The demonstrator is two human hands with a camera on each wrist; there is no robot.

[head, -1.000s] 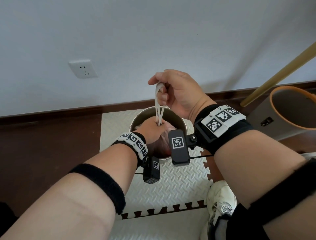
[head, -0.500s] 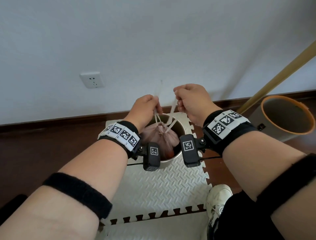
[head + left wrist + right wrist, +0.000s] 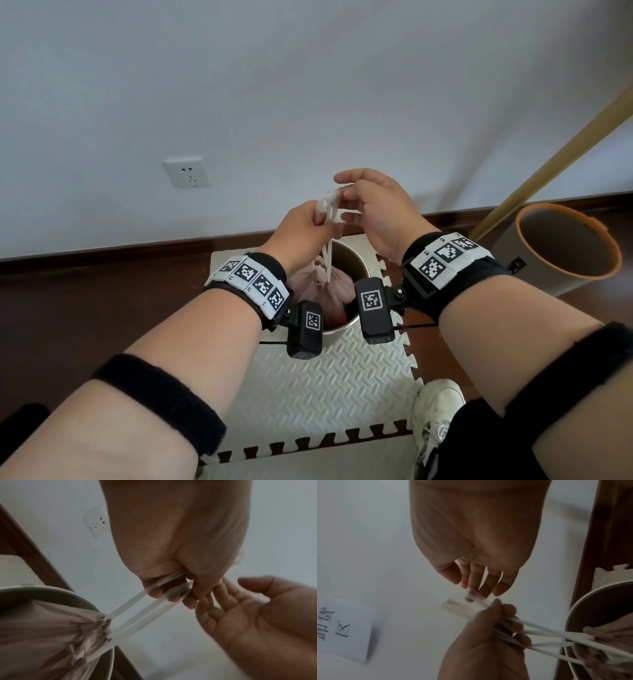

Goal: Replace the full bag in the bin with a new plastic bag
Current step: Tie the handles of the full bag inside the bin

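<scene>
A pinkish full bag (image 3: 322, 287), cinched at the top, sits inside the round grey bin (image 3: 352, 265). Its white drawstrings (image 3: 329, 240) run taut up to my left hand (image 3: 315, 219), which grips them all in a fist above the bin. In the left wrist view the drawstrings (image 3: 145, 608) pass between the curled fingers (image 3: 171, 596). My right hand (image 3: 346, 198) is right beside it, fingers straight and spread. In the right wrist view its fingertips (image 3: 481, 588) just touch the loop ends of the drawstrings (image 3: 462, 605). The bag's lower part is hidden in the bin.
The bin stands on a white foam mat (image 3: 325, 383) against the wall. An empty orange-rimmed bin (image 3: 568, 270) and a leaning wooden pole (image 3: 513, 181) are at the right. A wall socket (image 3: 187, 172) is at the left, my white shoe (image 3: 435, 411) below.
Half a second ago each hand gripped drawstrings apart. Now the left hand holds all of them together and the right hand has let go and opened beside it.
</scene>
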